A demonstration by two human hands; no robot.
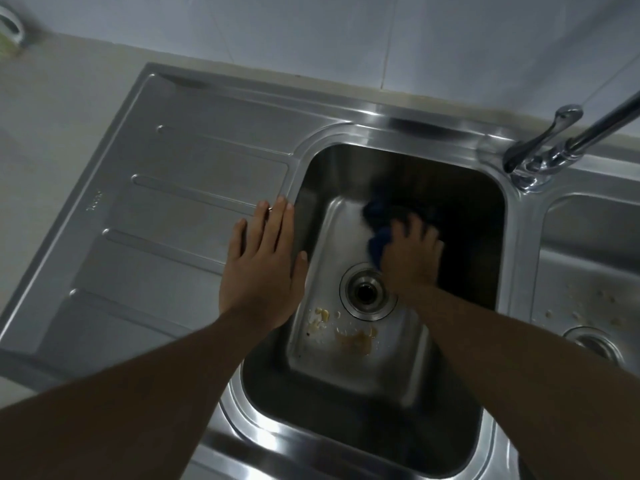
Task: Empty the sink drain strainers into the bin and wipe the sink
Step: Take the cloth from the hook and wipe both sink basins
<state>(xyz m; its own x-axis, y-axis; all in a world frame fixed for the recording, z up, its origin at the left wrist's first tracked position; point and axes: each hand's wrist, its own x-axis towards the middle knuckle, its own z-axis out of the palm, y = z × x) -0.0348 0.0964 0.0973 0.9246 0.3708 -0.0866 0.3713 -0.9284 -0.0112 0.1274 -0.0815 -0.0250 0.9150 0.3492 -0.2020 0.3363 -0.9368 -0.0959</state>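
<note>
A stainless steel sink basin fills the middle of the view. Its round drain shows a dark open hole with no strainer in it. My right hand is down inside the basin, pressing a dark blue cloth against the bottom just beyond the drain; the cloth is blurred. Brown and yellowish food stains lie on the basin floor in front of the drain. My left hand rests flat, fingers together, on the basin's left rim and the draining board.
A chrome tap with a lever stands at the back right between the basins. A second basin at the right holds crumbs and its own drain. A round object sits on the counter, far left.
</note>
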